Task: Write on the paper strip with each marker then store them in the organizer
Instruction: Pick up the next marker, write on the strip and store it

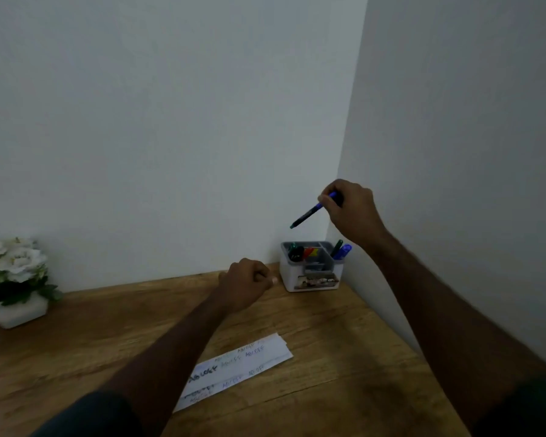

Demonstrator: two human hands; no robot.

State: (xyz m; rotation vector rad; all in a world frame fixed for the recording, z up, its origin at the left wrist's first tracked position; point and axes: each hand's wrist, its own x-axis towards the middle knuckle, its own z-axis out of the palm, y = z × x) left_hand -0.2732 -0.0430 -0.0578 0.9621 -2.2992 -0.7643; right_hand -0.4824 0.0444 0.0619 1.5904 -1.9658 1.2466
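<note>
My right hand (352,212) holds a blue marker (309,213) in the air, its tip slanting down-left above the organizer (309,277). That white and grey organizer stands in the table's back right corner and holds several markers, among them blue ones (342,251) on its right side and dark, red and yellow ones (301,252) on its left. My left hand (245,280) hovers left of the organizer with fingers curled, nothing seen in it. The white paper strip (234,367) lies on the wooden table near me, covered with lines of writing; my left forearm hides part of it.
A white pot of white flowers (13,275) stands at the table's far left by the wall. Walls close in behind and on the right, meeting in the corner just behind the organizer. Bare wooden tabletop (344,342) lies between the paper and the organizer.
</note>
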